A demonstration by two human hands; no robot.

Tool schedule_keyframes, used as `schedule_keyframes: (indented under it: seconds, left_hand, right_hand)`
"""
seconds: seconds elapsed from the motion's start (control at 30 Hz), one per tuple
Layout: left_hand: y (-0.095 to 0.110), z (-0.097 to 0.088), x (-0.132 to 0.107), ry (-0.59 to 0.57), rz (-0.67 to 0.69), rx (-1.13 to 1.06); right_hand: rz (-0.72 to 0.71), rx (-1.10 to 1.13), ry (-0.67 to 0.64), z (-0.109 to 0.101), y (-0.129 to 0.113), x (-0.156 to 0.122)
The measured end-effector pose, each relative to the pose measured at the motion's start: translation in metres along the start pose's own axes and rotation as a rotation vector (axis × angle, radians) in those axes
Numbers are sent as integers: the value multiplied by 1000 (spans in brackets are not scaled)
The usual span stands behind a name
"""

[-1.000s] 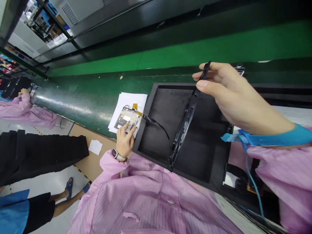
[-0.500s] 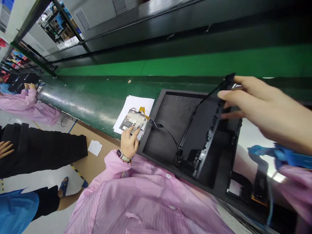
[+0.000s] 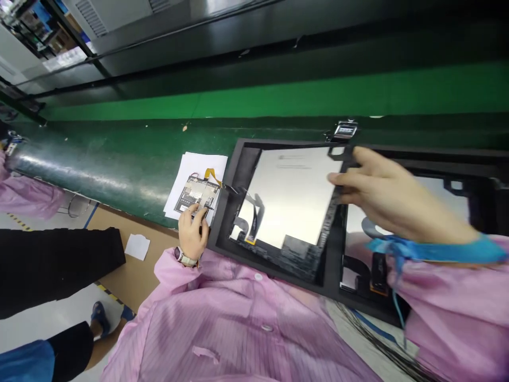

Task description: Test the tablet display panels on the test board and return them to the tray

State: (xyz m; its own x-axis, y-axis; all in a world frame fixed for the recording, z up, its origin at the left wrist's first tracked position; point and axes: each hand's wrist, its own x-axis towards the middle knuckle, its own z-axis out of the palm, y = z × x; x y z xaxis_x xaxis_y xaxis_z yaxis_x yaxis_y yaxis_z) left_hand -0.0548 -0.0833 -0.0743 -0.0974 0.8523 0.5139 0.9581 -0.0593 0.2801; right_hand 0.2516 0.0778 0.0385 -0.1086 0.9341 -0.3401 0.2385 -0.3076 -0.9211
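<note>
My right hand [image 3: 353, 178] pinches the right edge of a display panel [image 3: 296, 191] with a pale silver back and dark borders. The panel lies slightly tilted over the left compartment of a black foam tray [image 3: 223, 233]. A ribbon cable [image 3: 254, 217] shows on its lower left. My left hand [image 3: 192, 231] is closed at the near edge of a circuit board [image 3: 196, 192], fingertips on it. That board rests on white paper [image 3: 175, 199] left of the tray. From it an orange flex cable [image 3: 211, 174] and a thin dark lead reach toward the panel.
Another silver-backed panel [image 3: 433, 185] lies in the tray's right compartment, partly under my right forearm. A small metal piece [image 3: 345, 130] sits behind the tray on the green bench [image 3: 131, 154]. Dark cables [image 3: 382, 347] hang below the tray. A person's leg [image 3: 71, 345] shows at lower left.
The panel, raised steeply with its dark side showing, has come down over the left compartment with its silver back in view. My right hand moved with it. My left hand stays at the board.
</note>
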Motion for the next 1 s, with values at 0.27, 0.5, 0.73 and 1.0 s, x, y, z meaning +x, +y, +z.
schedule_keyframes:
  seconds: [0.27,0.5,0.73,1.0]
  left_hand:
    - [1,-19,64,65,86,-210]
    - [-8,10,132,-179,435,-231]
    - [-6,25,134,-258,423,-286]
    - [-3,30,126,-227,463,-347]
  right_hand:
    - [169,-21,-82,18,26,15]
    - [-288,-980,129,28,26,-5]
    - [-777,-612,-243,74,25,9]
    - [-717,-445,-354,107,36,28]
